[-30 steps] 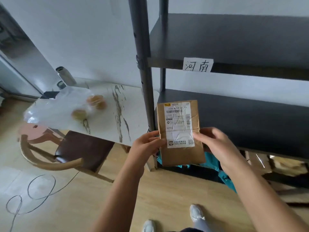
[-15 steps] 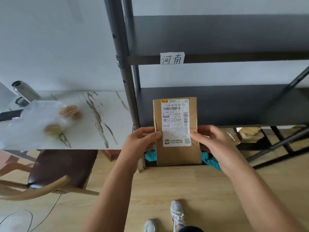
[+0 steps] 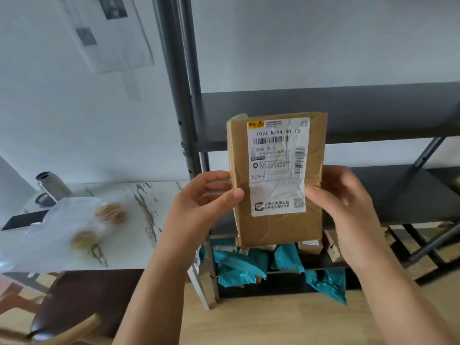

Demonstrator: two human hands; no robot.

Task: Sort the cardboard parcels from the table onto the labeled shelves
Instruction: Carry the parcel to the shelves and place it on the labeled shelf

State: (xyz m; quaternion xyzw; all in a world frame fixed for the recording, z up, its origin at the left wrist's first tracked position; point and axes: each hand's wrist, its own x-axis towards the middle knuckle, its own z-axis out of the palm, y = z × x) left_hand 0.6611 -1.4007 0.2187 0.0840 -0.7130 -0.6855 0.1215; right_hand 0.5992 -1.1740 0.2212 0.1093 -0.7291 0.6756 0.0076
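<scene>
Parcel (image 3: 276,180): raised higher before the shelf (image 3: 348,113), label facing up for reading.
Fingers: left hand (image 3: 201,202) and right hand (image 3: 348,205) both pinch its sides.
Next: likely choosing its shelf.

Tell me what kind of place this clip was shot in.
Likely a home room used as a makeshift parcel-sorting spot. A dark metal shelf rack stands against a plain wall, teal mailer bags fill its bottom tier, and a marble-look table with a chair stands beside it. Both hands hold a labeled cardboard parcel.
</scene>
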